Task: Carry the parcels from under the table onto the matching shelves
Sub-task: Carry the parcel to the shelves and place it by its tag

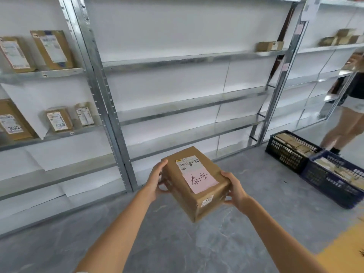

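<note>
Holding a brown cardboard parcel [194, 184] out in front with both hands, so that's the whole grip situation: left hand [156, 179] wrapped around the parcel's left side, right hand [235, 191] clamped on the right end, fingers curled under. The parcel is up in the air over the grey floor [177, 243], tilted a bit, with a white barcode label [187, 162] on top and a pink note [200, 179] with handwriting just below it. Straight ahead is a metal shelf rack [187, 107], mostly bare boards, with 1 small box [269, 46] sitting at the far right of an upper shelf. The rack to the left [41, 72] has several labelled parcels standing on edge, leaning back, across 2 levels. Off to the right, 2 plastic crates [291, 152] packed with more parcels sit on the floor, touching each other, the black one nearer the racks and the blue one [334, 184] closer. Another person's legs [346, 127] show just beyond the crates.
</note>
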Demonstrator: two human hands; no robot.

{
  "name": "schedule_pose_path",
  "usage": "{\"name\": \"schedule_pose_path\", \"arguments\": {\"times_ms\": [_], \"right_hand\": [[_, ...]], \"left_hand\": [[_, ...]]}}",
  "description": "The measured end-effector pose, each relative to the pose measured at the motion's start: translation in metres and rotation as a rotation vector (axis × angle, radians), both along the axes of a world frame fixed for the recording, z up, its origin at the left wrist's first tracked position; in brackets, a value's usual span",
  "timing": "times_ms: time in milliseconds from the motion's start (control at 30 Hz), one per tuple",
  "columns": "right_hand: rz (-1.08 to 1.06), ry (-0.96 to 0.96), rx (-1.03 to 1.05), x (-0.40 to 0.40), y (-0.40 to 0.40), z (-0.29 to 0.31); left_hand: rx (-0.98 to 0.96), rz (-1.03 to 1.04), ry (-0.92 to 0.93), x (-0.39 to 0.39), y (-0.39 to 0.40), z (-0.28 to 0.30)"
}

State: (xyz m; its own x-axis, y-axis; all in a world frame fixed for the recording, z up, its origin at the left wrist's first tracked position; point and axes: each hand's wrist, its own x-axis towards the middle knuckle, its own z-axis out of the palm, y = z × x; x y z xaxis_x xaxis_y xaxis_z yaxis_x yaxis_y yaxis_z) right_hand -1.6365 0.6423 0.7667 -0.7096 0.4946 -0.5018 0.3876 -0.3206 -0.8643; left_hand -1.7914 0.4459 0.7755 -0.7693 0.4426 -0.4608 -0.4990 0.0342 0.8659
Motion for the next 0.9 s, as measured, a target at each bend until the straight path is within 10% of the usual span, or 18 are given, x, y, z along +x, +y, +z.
{"name": "schedule_pose_path", "arguments": {"times_ms": [900], "right_hand": [[-0.204, 0.148, 0.187, -0.196, 0.384, 0.019]], "left_hand": [[-0.033, -0.104, 0.081, -0.218, 0.455, 0.017]]}}
